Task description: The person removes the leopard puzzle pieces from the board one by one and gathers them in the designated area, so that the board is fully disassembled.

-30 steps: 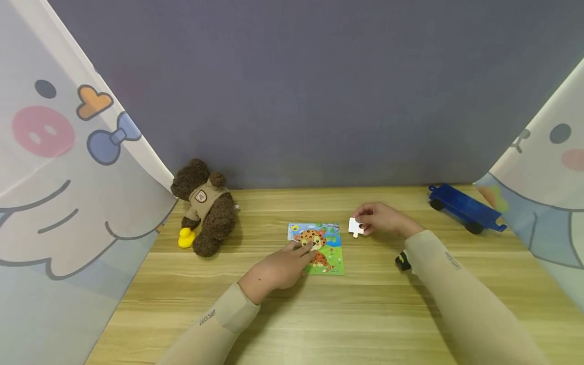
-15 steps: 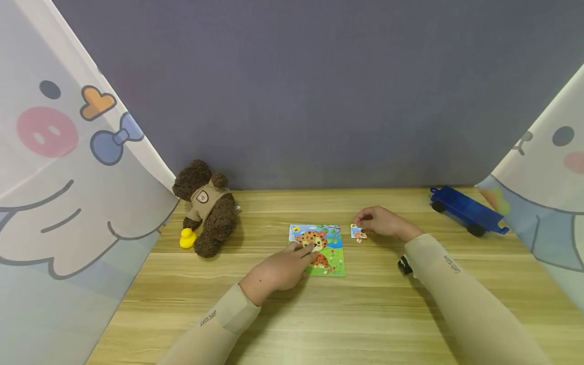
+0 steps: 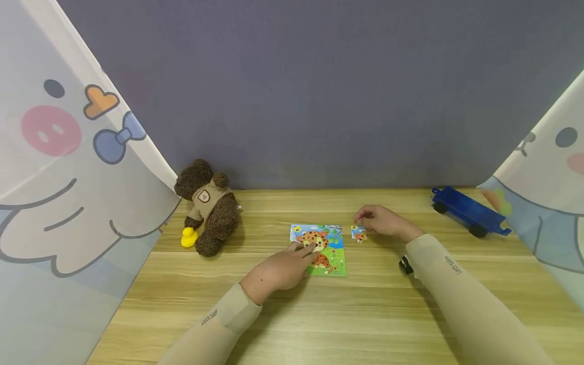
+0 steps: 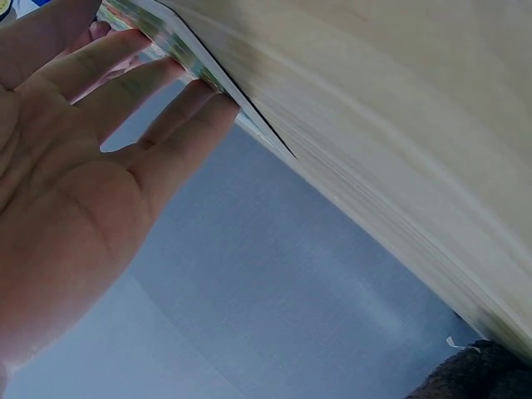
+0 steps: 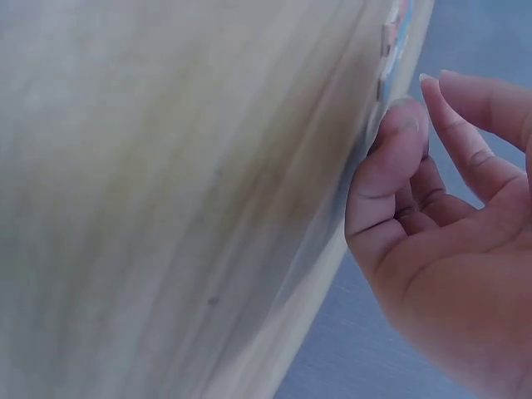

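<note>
While my left hand (image 3: 284,268) rests spread-fingered on one leopard picture card (image 3: 338,253), my right hand (image 3: 382,221), loosely curled, is beside one jigsaw piece (image 3: 358,232).

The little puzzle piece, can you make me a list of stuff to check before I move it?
1. Puzzle piece picture side up: ok, its colors show.
2. Right hand near the piece: ok, right beside it.
3. Right hand gripping the piece: not ok, nothing is between its finger and thumb tips.
4. Leopard picture all in sight: not ok, the left hand covers part of it.
5. Duck and teddy bear out of the way: ok, both are off to the left.
</note>
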Demonstrator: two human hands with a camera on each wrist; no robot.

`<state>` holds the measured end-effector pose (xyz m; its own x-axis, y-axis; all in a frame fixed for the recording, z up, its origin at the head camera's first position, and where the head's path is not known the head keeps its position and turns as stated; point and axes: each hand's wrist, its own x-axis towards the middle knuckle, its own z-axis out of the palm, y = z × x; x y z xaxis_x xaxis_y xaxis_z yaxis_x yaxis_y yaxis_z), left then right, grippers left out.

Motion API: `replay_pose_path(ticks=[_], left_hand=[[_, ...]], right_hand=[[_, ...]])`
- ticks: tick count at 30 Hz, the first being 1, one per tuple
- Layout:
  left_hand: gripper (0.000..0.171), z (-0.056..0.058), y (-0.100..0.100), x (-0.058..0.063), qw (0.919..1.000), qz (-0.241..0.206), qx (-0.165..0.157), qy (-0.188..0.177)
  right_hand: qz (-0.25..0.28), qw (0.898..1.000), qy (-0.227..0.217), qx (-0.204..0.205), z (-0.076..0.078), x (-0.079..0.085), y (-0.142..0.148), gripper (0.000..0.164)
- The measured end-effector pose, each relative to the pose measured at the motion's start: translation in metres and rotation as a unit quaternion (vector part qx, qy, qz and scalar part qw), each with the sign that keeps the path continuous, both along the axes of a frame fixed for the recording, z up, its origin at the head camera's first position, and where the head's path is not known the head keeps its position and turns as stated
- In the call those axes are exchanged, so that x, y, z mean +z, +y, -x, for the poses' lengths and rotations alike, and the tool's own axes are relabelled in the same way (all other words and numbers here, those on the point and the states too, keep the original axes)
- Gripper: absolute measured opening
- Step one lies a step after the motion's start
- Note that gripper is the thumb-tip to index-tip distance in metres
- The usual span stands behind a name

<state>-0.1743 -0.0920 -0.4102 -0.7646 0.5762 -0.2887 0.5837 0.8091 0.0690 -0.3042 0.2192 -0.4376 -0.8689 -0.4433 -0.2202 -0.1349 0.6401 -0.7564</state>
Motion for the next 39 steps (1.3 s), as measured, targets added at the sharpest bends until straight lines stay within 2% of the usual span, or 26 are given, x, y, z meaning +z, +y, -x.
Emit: replay_pose_path(ticks=[5, 12, 17, 28, 34, 39], left_hand=[[0.06, 0.0, 0.0, 0.0, 0.9999, -0.01, 0.004, -0.007], [0.06, 0.002, -0.002, -0.003, 0.9999, -0.01, 0.008, -0.011], [0.06, 0.003, -0.001, -0.005, 0.9999, -0.005, 0.006, -0.006], [0.061, 0.003, 0.0, -0.005, 0.9998, -0.001, 0.012, -0.013], [0.061, 0.004, 0.0, -0.007, 0.9999, 0.011, 0.002, 0.0], [0.061, 0.004, 0.0, -0.007, 1.0, 0.004, -0.001, 0.001]], right_hand=[[0.021, 1.0, -0.016, -0.008, -0.002, 0.008, -0.002, 0.029], [0.003, 0.999, 0.04, 0.013, -0.001, 0.017, -0.013, 0.032], [0.008, 0.998, 0.051, 0.019, 0.0, 0.021, -0.026, 0.032], [0.055, 0.997, 0.014, 0.051, 0.002, 0.022, -0.062, 0.037], [0.055, 0.996, -0.015, 0.061, 0.002, 0.016, -0.085, 0.036], [0.067, 0.995, -0.032, 0.068, 0.002, 0.011, -0.1, 0.036]])
